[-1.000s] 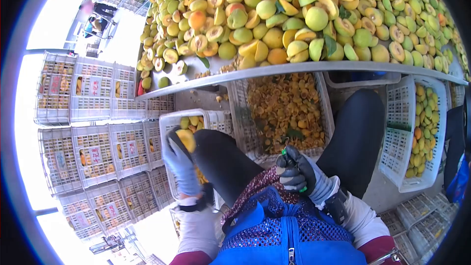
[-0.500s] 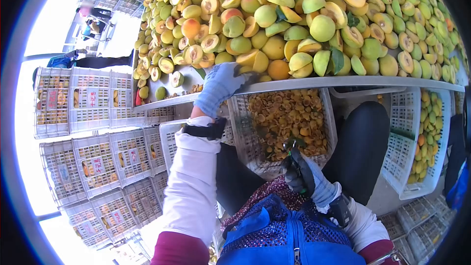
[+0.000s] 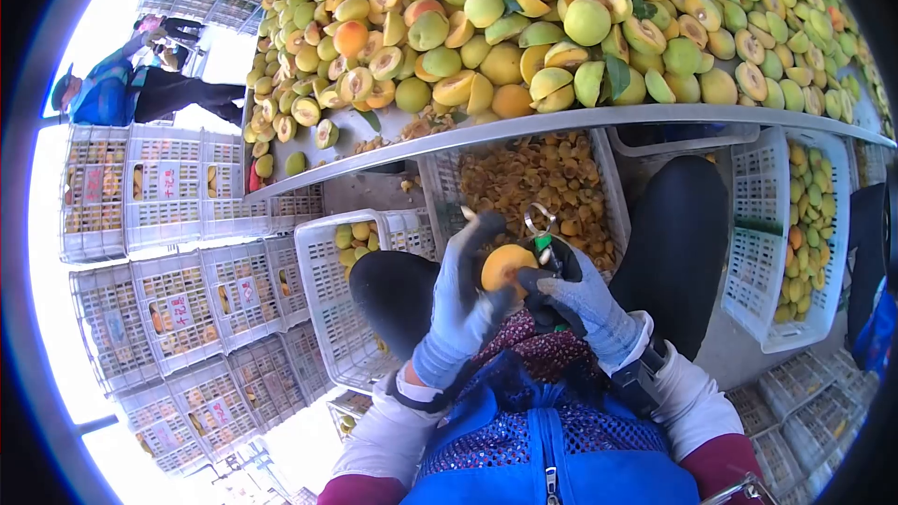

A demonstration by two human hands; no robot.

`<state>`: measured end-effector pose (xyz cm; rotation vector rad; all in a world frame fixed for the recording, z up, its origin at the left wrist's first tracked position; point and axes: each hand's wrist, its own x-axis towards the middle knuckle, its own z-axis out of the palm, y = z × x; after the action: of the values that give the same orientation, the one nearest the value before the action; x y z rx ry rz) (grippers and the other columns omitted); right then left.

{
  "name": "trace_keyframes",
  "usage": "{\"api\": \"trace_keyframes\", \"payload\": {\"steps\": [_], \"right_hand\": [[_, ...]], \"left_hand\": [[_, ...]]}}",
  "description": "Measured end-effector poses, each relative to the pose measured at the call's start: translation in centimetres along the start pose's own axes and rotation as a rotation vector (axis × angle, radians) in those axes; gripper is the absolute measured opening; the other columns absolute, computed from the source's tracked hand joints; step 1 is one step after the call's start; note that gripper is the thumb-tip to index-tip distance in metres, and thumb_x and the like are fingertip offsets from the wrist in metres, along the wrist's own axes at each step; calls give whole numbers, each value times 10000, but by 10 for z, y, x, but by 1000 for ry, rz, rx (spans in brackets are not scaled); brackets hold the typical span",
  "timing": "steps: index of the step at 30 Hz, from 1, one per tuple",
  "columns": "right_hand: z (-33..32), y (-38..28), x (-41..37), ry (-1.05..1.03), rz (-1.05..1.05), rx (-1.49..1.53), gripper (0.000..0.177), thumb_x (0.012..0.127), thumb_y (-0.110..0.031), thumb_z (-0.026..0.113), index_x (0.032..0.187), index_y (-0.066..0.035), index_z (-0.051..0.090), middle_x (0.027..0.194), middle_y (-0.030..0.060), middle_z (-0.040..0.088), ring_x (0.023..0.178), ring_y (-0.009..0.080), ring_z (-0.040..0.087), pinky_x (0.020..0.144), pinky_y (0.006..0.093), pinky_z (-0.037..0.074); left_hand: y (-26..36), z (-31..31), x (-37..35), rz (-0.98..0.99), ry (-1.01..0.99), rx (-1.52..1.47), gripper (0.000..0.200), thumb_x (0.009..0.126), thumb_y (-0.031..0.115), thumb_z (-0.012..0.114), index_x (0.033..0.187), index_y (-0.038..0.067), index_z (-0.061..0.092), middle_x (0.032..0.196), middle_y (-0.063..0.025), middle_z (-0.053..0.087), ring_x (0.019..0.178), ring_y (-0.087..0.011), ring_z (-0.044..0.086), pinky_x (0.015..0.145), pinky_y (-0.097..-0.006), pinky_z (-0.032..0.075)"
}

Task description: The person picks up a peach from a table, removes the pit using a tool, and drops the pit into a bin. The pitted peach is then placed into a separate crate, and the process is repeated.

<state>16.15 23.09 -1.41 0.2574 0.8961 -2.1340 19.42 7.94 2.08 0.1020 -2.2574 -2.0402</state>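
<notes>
My left hand (image 3: 461, 304), in a light blue glove, holds a yellow-orange peach half (image 3: 503, 266) over my lap. My right hand (image 3: 580, 304), in a grey-blue glove, grips a small pitting tool (image 3: 542, 236) with a metal loop and a green handle, and the loop sits at the top right edge of the peach half. A big heap of halved and whole peaches (image 3: 561, 28) covers the metal table (image 3: 580, 119) in front of me. Below the table edge, a white crate of pits and scraps (image 3: 538, 182) stands between my knees.
A white crate with a few peach halves (image 3: 341, 281) sits by my left knee, another with peaches (image 3: 795, 234) at my right. Stacked white crates (image 3: 178, 252) fill the left side. A person in blue (image 3: 122, 89) bends over at the far left.
My left hand came back from the table edge with a peach half and now holds it at my lap. My right hand rose with the tool to meet the fruit.
</notes>
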Motion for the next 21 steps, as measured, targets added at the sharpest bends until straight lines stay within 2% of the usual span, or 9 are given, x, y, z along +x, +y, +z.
{"api": "trace_keyframes", "payload": {"steps": [3, 6, 7, 10, 11, 14, 17, 20, 21], "right_hand": [[6, 7, 0, -77, -187, -287, 379, 851, -128, 686, 1157, -32, 485, 862, 28, 595, 698, 89, 587, 579, 242, 484], [11, 13, -4, 39, -501, -854, 360, 844, -181, 700, 1097, -38, 488, 839, 90, 610, 696, 189, 631, 602, 320, 492], [12, 6, -13, 112, -436, -1008, 359, 837, -253, 693, 1051, -52, 486, 836, 154, 607, 746, 302, 646, 638, 379, 491], [10, -1, -31, -83, -486, -1290, 372, 830, -312, 672, 1019, -54, 481, 820, 170, 606, 762, 356, 633, 619, 400, 487], [15, -1, -35, -120, -515, -1455, 352, 833, -321, 652, 982, -54, 478, 780, 156, 600, 690, 344, 630, 578, 406, 482], [18, 4, -41, -82, -556, -1496, 325, 850, -326, 635, 945, -56, 479, 750, 140, 595, 619, 330, 618, 532, 402, 475], [26, 1, -48, -39, -630, -1568, 304, 861, -321, 626, 941, -61, 491, 743, 126, 599, 592, 312, 613, 511, 390, 473], [24, 4, -50, -38, -645, -1611, 298, 865, -324, 623, 930, -63, 496, 723, 124, 597, 588, 308, 615, 501, 391, 471], [21, 7, -50, -46, -635, -1596, 296, 865, -321, 623, 933, -61, 498, 719, 127, 597, 589, 309, 615, 505, 393, 472]], "left_hand": [[-8, 3, -15, -311, 96, -62, 410, 1008, 317, 421, 1193, -24, 554, 1046, -100, 617, 987, -148, 578, 873, -274, 452], [-20, -8, -22, -429, 228, -247, 491, 990, 431, 431, 1133, -19, 564, 974, -86, 635, 851, -145, 615, 769, -278, 500], [-15, -8, -22, -459, 278, -265, 465, 993, 425, 427, 1066, -7, 584, 906, -73, 639, 776, -149, 621, 710, -276, 509], [-7, -9, -27, -418, 224, -359, 455, 1009, 393, 404, 1050, -10, 611, 913, -65, 645, 804, -124, 610, 729, -240, 490], [0, -8, -26, -331, 144, -178, 479, 1011, 401, 394, 1042, -21, 619, 902, -76, 648, 800, -136, 617, 729, -253, 493], [5, -5, -30, -348, 174, -143, 491, 1018, 388, 372, 1048, -36, 619, 917, -86, 651, 811, -144, 621, 746, -269, 497], [6, -6, -33, -240, 154, 3, 463, 1017, 344, 379, 1063, -57, 607, 928, -134, 656, 811, -189, 642, 748, -286, 504], [8, -10, -37, 48, 90, 417, 385, 996, 251, 412, 1056, -81, 598, 918, -193, 656, 799, -252, 661, 732, -315, 514], [1, -11, -40, 22, 116, 429, 357, 984, 221, 425, 1042, -85, 599, 916, -205, 656, 796, -268, 662, 725, -322, 515]]}}
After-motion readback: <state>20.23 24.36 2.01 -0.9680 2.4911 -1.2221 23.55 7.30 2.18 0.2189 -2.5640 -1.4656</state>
